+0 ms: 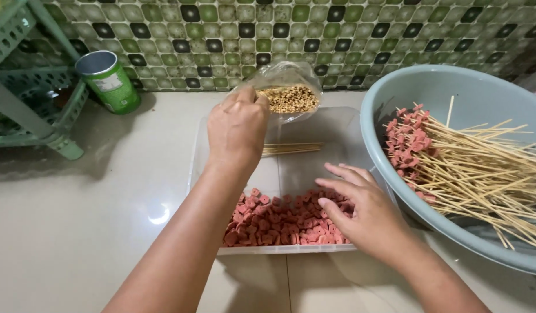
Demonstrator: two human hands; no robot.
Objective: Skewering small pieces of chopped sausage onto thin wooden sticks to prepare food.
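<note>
— What is the left hand [237, 130] doing?

— It is closed in a pinch on the rim of a clear plastic bag [288, 87] of small tan bits, which sits just beyond its knuckles, at the far end of a clear plastic tray [291, 174].

— And the right hand [363, 211]?

— Fingers spread and flat, clamped on nothing. It rests on a heap of pink sliced sausage rounds [279, 223] that fills the near end of the tray, under and to the left of its fingertips.

— Anything between the two hands?

— A small bundle of bare wooden skewers [292, 149] lies in the tray, just right of the left wrist and beyond the right hand's fingers.

— What lies to the right?

— A grey-blue basin [453, 87], close beside the right hand, holds a pile of loaded skewers [453, 168] with pink pieces on their tips.

— And to the left?

— Well apart from the left hand, a green can [108, 81] leans against the tiled wall beside a pale green plastic rack [42, 116].
</note>
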